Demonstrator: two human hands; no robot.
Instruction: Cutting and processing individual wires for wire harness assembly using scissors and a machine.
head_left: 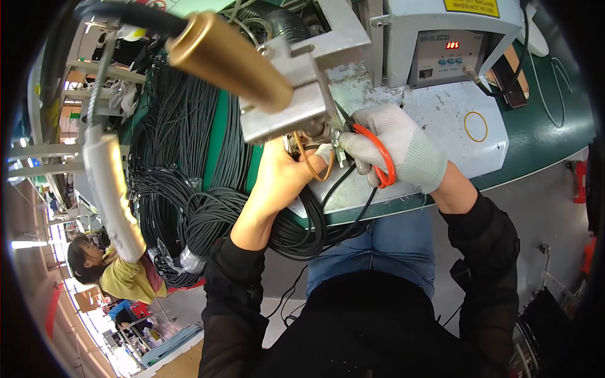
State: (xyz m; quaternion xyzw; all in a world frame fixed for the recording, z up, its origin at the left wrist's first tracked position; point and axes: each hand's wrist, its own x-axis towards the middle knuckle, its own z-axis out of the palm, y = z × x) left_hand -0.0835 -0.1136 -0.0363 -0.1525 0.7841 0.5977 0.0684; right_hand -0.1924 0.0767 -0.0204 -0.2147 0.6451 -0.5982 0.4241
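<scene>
My bare left hand [277,170] is closed beneath a metal clamp block [283,94], its thumb tip in a white cover. The block hides most of its fingertips and whatever they grip. A brown curved wire [324,173] hangs by that thumb. My right hand [397,142], in a white glove, is closed with red-handled scissors [386,160] hooked in it, the dark blades pointing away from me. Its fingertips meet a small metal connector [340,154] beside the left thumb. Black cable [340,186] runs below both hands toward the table's front edge.
Bundles of black cable [173,126] cover the left of the green table. A brass-coloured cylinder [230,63] overhangs the work. Farther right stand a soldering control unit [447,57] and a white mat [485,142] with scraps and a yellow ring [476,126]. Another person [120,271] sits at left.
</scene>
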